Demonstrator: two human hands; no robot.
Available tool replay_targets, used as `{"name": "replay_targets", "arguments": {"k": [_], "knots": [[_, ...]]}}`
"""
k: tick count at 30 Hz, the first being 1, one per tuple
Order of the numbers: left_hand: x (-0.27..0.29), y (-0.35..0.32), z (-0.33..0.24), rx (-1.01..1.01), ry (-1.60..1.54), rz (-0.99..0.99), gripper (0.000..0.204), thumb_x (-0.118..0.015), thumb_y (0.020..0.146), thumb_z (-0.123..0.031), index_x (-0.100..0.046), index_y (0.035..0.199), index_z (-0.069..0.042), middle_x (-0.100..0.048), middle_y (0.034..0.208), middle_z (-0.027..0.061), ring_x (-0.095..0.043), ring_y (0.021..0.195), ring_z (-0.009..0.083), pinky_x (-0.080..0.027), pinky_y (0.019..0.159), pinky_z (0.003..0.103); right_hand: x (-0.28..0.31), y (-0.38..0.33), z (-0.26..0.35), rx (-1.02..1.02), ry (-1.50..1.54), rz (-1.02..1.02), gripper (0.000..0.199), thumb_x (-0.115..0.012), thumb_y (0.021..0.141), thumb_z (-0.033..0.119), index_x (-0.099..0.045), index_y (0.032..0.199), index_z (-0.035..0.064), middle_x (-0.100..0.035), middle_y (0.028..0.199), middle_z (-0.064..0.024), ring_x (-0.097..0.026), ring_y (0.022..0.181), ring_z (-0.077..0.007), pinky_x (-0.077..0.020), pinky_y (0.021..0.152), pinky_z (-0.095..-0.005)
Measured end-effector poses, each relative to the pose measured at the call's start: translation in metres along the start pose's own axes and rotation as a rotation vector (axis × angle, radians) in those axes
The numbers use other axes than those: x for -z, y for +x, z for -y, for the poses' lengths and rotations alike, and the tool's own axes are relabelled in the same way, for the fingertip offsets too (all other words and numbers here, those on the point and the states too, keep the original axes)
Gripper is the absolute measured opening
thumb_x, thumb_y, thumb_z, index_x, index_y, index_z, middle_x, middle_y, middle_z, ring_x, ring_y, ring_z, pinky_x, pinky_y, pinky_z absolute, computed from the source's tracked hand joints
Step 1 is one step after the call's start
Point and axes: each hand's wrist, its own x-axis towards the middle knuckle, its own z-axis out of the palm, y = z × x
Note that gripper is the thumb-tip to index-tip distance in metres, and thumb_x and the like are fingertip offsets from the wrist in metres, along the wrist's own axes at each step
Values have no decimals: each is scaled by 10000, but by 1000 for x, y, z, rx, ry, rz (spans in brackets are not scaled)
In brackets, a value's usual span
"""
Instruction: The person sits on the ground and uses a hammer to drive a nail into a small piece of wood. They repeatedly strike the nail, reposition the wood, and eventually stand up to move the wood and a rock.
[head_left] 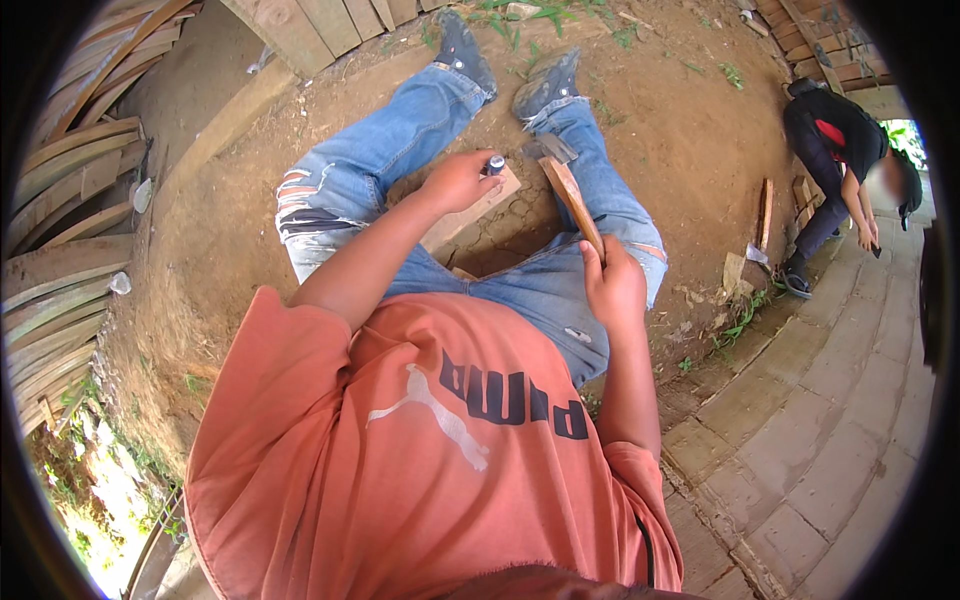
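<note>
I sit on the ground with my knees apart. My left hand [458,183] is closed around a short dark cylinder [495,164] with a shiny round end facing up; its lower part is hidden. Beneath that hand a pale wooden board [478,212] lies at a slant between my legs. My right hand [614,287] grips the lower end of a wooden handle of a hatchet [574,198]. Its grey metal head [551,149] is up by my right shin, to the right of the cylinder and apart from it.
Stacked wooden planks [75,240] line the left side. At the right, a person [845,150] bends over with a small dark thing in hand. Another wooden-handled tool [765,215] stands near them, beside a brick-paved strip [790,440]. Boards [310,25] stand at the top.
</note>
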Motion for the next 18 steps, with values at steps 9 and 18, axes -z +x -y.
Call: {"name": "replay_targets", "arguments": {"k": [9,18], "knots": [[0,2,-6,-6,-39,-1,411,-822,958,-353,-745,1252,-76,-786,1116,179,-761,1029,355,-582,883,438,-10,-4,22,14,-155,27,279,-684,1057,326,-620,1032,56,-688,788,-253,-683,750,-505,-510,627,-573],[-3,8,5,43,-203,48,429,-800,959,-391,-743,1243,-74,-781,1073,195,-750,1006,374,-571,872,451,-19,11,15,90,-237,73,363,-655,1061,408,-617,987,55,-698,767,-238,-692,728,-495,-524,611,-582]]}}
